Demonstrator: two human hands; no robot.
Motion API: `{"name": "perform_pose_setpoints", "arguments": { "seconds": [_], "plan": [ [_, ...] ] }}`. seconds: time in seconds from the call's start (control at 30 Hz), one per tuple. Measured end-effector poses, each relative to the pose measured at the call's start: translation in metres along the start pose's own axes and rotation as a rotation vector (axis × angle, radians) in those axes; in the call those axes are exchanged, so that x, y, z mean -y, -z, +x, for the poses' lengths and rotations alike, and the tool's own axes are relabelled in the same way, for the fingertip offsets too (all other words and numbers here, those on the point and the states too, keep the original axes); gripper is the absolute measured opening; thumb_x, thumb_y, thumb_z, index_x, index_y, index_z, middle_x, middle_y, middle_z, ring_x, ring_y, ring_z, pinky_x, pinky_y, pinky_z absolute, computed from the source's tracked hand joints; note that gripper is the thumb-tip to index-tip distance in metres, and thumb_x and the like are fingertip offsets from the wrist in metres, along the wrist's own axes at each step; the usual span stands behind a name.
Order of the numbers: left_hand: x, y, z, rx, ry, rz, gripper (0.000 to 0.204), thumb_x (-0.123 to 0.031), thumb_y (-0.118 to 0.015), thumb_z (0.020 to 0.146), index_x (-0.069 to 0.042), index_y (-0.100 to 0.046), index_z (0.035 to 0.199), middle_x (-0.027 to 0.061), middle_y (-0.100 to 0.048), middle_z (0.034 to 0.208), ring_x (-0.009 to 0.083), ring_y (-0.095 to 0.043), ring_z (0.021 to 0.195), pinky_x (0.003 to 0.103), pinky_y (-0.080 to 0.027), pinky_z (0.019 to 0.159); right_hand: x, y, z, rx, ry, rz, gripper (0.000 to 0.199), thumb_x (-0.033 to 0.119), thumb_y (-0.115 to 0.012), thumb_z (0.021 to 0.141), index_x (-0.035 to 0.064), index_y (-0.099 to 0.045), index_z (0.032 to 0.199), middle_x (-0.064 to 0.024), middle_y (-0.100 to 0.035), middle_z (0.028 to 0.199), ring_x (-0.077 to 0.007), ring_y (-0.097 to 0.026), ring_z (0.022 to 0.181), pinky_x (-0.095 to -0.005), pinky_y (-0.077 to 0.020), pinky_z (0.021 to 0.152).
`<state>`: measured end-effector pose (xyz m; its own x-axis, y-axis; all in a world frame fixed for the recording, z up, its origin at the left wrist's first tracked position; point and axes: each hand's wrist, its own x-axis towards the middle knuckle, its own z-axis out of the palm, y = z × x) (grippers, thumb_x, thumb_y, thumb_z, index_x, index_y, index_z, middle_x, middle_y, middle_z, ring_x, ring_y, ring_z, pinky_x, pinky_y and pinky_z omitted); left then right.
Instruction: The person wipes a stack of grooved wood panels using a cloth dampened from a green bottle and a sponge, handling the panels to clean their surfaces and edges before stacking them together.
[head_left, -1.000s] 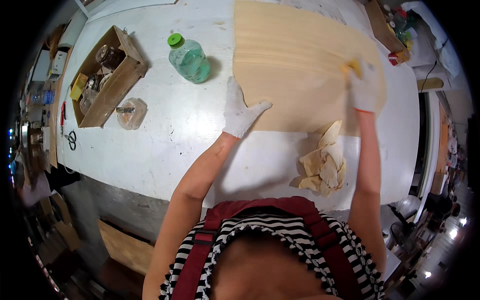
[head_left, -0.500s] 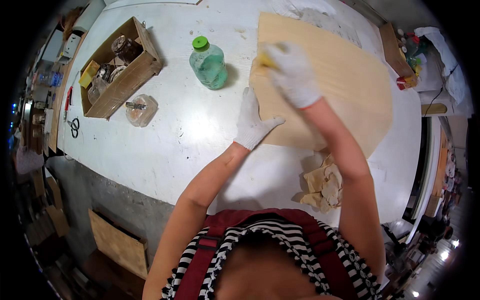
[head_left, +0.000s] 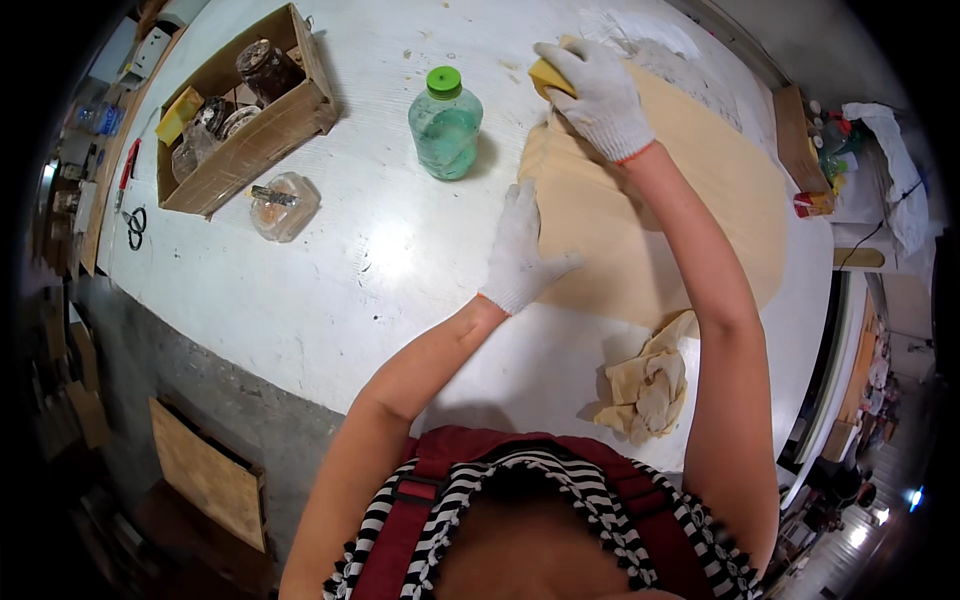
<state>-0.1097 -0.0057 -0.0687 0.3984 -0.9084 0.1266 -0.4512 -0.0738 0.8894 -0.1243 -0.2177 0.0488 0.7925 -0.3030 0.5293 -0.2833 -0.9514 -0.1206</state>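
Note:
My right hand (head_left: 604, 108), in a white knit glove, is closed around a yellow sponge (head_left: 547, 80) at the far left corner of a thin tan sheet (head_left: 680, 255). Below that hand, the sheet buckles into a raised fold with a shadow along it. My gloved left hand (head_left: 520, 255) lies flat at the sheet's left edge, fingers stretched and thumb spread over it. Left of the sheet stands a plastic bottle (head_left: 446, 135) with a green cap and pale green liquid. A crumpled tan piece (head_left: 648, 390) lies near my right forearm.
On the white table (head_left: 370, 290), a cardboard box (head_left: 265, 150) at the left holds jars and a yellow block. In front of it stands a clear container (head_left: 285, 210) with a brush-like tool across it. Scissors (head_left: 136, 228) and a red-handled tool (head_left: 128, 170) lie near the left edge.
My right hand has moved with the sponge to the far left corner of the sheet. A fold now rises near the sheet's left edge. The whole view has shifted slightly.

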Motion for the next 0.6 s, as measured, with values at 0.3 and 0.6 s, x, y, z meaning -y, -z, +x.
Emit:
{"name": "perform_pose_setpoints", "arguments": {
  "seconds": [0.3, 0.6],
  "plan": [
    [0.001, 0.008, 0.002, -0.117, -0.154, -0.145, 0.087, -0.019, -0.082, 0.065, -0.003, -0.040, 0.140, 0.0183, -0.046, 0.136, 0.0412, -0.037, 0.126, 0.046, -0.031, 0.110, -0.011, 0.014, 0.020, 0.050, -0.003, -0.031, 0.044, 0.026, -0.068, 0.079, 0.0168, -0.062, 0.121, -0.0134, -0.058, 0.114, -0.0342, -0.057, 0.099, -0.0424, -0.0496, 0.084],
    [-0.002, 0.008, 0.008, -0.117, -0.196, -0.138, 0.081, -0.018, -0.080, 0.066, -0.003, -0.043, 0.136, 0.0192, -0.048, 0.130, 0.0428, -0.040, 0.119, 0.048, -0.035, 0.105, -0.038, 0.016, 0.034, 0.018, -0.049, -0.122, 0.046, 0.014, -0.066, 0.081, 0.0147, -0.061, 0.126, -0.0129, -0.062, 0.109, -0.0323, -0.061, 0.096, -0.0382, -0.0504, 0.082]
  ]
}}
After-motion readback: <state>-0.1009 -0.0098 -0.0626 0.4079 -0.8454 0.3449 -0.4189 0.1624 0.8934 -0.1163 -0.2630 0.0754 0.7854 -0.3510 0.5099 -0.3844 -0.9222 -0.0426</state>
